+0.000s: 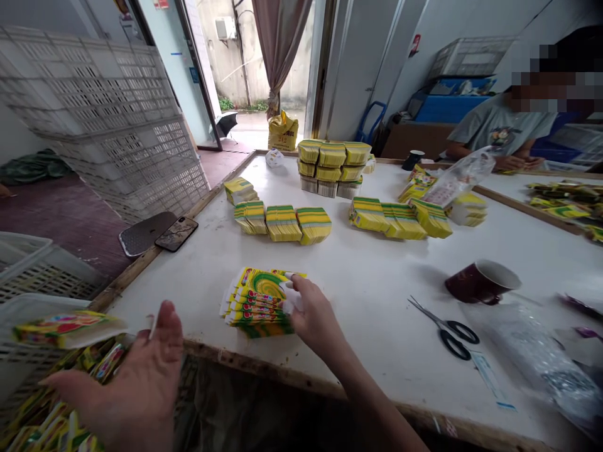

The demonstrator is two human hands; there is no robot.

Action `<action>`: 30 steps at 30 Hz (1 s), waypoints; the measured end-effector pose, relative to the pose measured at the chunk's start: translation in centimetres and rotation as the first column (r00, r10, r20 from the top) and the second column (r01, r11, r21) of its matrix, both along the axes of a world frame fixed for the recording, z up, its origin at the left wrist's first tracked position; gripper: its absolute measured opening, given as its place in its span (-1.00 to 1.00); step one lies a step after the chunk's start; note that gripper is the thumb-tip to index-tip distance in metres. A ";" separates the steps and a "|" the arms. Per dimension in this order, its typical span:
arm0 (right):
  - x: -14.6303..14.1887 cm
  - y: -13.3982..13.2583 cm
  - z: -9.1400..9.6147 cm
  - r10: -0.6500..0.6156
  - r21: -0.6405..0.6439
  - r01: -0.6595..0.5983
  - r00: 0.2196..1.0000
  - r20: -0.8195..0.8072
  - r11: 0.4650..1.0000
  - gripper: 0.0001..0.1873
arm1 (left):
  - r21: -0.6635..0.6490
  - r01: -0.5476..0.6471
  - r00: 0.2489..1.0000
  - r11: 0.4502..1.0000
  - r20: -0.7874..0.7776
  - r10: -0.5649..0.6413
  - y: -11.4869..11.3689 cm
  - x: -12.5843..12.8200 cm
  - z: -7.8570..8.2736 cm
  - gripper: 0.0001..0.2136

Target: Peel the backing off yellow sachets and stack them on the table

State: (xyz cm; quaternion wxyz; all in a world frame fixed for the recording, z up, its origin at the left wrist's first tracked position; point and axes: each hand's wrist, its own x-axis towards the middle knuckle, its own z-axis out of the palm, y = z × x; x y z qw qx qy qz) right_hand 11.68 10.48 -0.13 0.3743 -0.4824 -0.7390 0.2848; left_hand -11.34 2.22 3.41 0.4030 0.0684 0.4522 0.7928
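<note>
My right hand (315, 317) rests on the white table (367, 282), its fingers closed on the right edge of a fanned stack of yellow-green packets (257, 301). My left hand (129, 383) hovers palm up beyond the table's front-left edge, fingers spread and holding nothing. Just left of it, a single yellow packet (66, 326) lies on the rim of a white basket (28, 307) that has several loose packets (56, 420) inside.
Banded packet bundles lie in rows (282, 223) (400, 218) and a pile (332, 166) farther back. Two phones (157, 233) sit at the left edge. Scissors (445, 328), a dark red mug (480, 282) and clear plastic bags (532, 351) lie right. Another person (504, 129) sits far right. White crates (108, 113) stack left.
</note>
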 end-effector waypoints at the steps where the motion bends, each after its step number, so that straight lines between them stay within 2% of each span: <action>1: -0.4 0.3 -0.1 0.007 -0.003 -0.007 0.997 0.077 1.000 -0.55 | 0.004 0.019 0.998 1.000 0.065 -0.020 0.1 0.3 0.0 -0.30; 3: -1.2 0.8 -0.3 0.030 -0.019 -0.027 0.990 0.140 0.999 -0.57 | 0.006 0.099 0.982 0.995 0.164 -0.099 0.3 1.4 -0.3 -0.26; 5: -1.5 1.1 -0.5 0.044 -0.030 -0.041 0.991 0.124 0.999 -0.60 | -0.004 0.192 0.960 0.981 0.210 -0.187 0.5 2.6 -0.7 -0.31; 9: -1.4 1.1 -0.6 0.049 -0.034 -0.048 0.998 0.047 0.998 -0.54 | -0.002 0.220 0.966 0.976 0.138 -0.217 0.9 4.3 -1.2 -0.44; 11: -1.4 0.5 -0.3 0.063 -0.059 -0.067 0.996 -0.061 0.996 -0.51 | 0.037 0.179 0.982 0.983 0.048 -0.181 0.9 5.2 -1.3 -0.45; 13: -1.6 -0.9 0.3 0.115 -0.111 -0.149 0.957 -0.267 0.983 -0.50 | 0.127 0.153 0.988 0.980 -0.039 -0.149 0.8 6.4 -1.3 -0.40; 15: -2.0 -2.7 1.2 0.197 -0.163 -0.308 0.854 -0.481 0.937 -0.51 | 0.193 0.198 0.979 0.961 -0.080 -0.185 0.6 7.7 -1.2 -0.32; 17: -2.3 -4.5 2.0 0.268 -0.215 -0.483 0.743 -0.613 0.849 -0.51 | 0.221 0.225 0.974 0.949 -0.039 -0.222 0.4 9.0 -0.9 -0.36; 19: -2.5 -5.9 2.5 0.294 -0.258 -0.592 0.674 -0.678 0.763 -0.53 | 0.270 0.171 0.982 0.947 0.031 -0.186 0.3 9.9 -0.4 -0.49; 20: -2.6 -6.4 2.6 0.298 -0.268 -0.608 0.667 -0.683 0.748 -0.54 | 0.304 0.126 0.987 0.944 0.055 -0.150 0.4 10.2 -0.2 -0.54; 22: -2.6 -6.8 2.5 0.294 -0.270 -0.579 0.695 -0.656 0.769 -0.53 | 0.335 0.090 0.992 0.938 0.052 -0.113 0.5 10.6 -0.2 -0.55; 26: -1.9 -6.0 1.9 0.207 -0.272 -0.479 0.730 -0.651 0.835 -0.65 | 0.231 0.223 0.972 0.947 -0.122 -0.199 0.1 10.3 -1.9 -0.37; 28: -1.1 -5.4 1.8 0.174 -0.249 -0.417 0.748 -0.640 0.874 -0.74 | 0.160 0.258 0.948 0.953 -0.232 -0.218 -0.2 9.9 -3.1 -0.49; 30: 0.0 -4.8 2.0 0.169 -0.180 -0.324 0.803 -0.571 0.929 -0.88 | 0.081 0.248 0.919 0.965 -0.336 -0.208 -0.5 9.2 -3.9 -0.73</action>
